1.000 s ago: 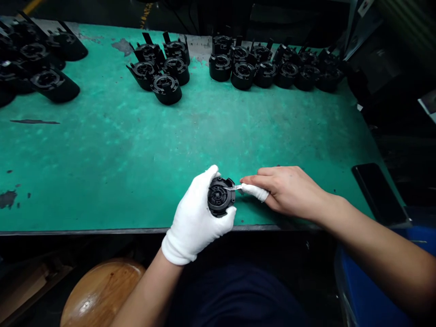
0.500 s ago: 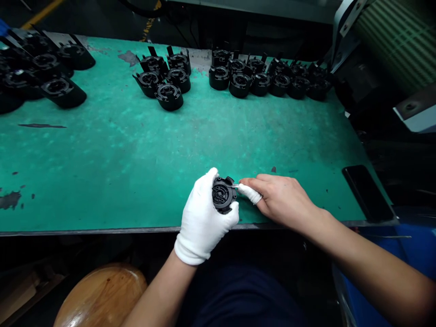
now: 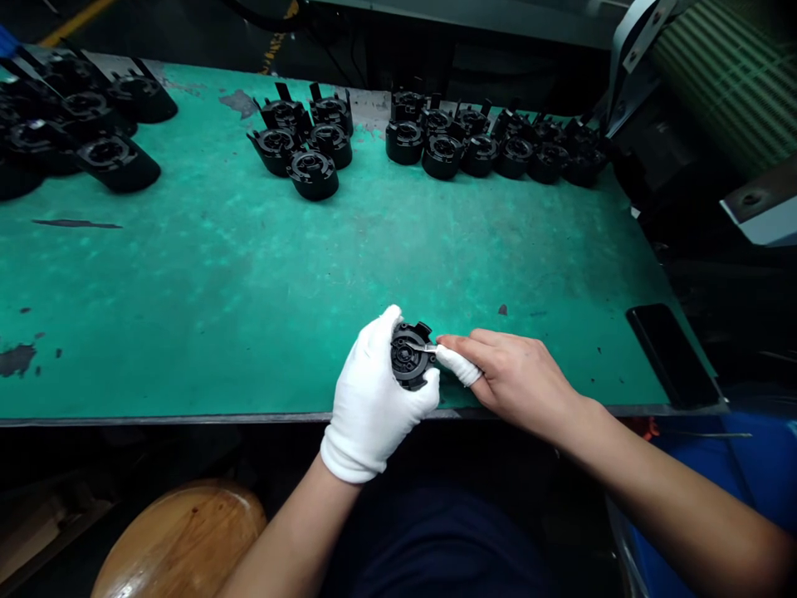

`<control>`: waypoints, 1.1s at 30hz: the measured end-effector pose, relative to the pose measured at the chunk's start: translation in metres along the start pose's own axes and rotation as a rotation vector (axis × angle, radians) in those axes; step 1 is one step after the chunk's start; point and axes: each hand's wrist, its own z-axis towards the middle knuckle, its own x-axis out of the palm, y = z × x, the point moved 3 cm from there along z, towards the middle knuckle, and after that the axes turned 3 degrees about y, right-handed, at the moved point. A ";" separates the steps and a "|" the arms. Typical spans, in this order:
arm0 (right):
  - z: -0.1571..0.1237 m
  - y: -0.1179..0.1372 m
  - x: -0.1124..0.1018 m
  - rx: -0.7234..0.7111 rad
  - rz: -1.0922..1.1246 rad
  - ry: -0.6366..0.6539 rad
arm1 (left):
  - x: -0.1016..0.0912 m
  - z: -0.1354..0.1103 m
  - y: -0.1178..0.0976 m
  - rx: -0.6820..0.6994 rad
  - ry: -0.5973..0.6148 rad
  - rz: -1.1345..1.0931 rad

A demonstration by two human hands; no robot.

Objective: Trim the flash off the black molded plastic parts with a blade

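Round black part (image 3: 409, 374) sits in the left hand (image 3: 372, 386), over the near edge of a green table (image 3: 217, 291). Far ahead and left of that hand stands a cluster of black cups (image 3: 118, 170); nearer, a wooden stool (image 3: 180, 544) sits behind and left. A smaller group of cups (image 3: 315, 181) is ahead. White-gloved, the left hand grips the part around its side. Just right, a thin metal blade (image 3: 428, 349) crosses the part's face, pinched between the right hand's (image 3: 520, 374) forefinger and wrapped thumb. More cups (image 3: 443, 162) stand ahead of that hand; right of it lies a phone (image 3: 672, 353).
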 end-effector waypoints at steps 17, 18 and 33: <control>0.003 -0.001 -0.005 0.060 0.015 0.013 | 0.008 -0.004 -0.006 -0.023 -0.107 0.049; 0.004 0.000 -0.006 0.063 -0.011 0.020 | 0.008 -0.004 -0.005 -0.019 -0.105 0.046; -0.016 -0.004 -0.004 -0.081 0.223 0.083 | -0.025 -0.002 0.011 0.021 0.301 -0.145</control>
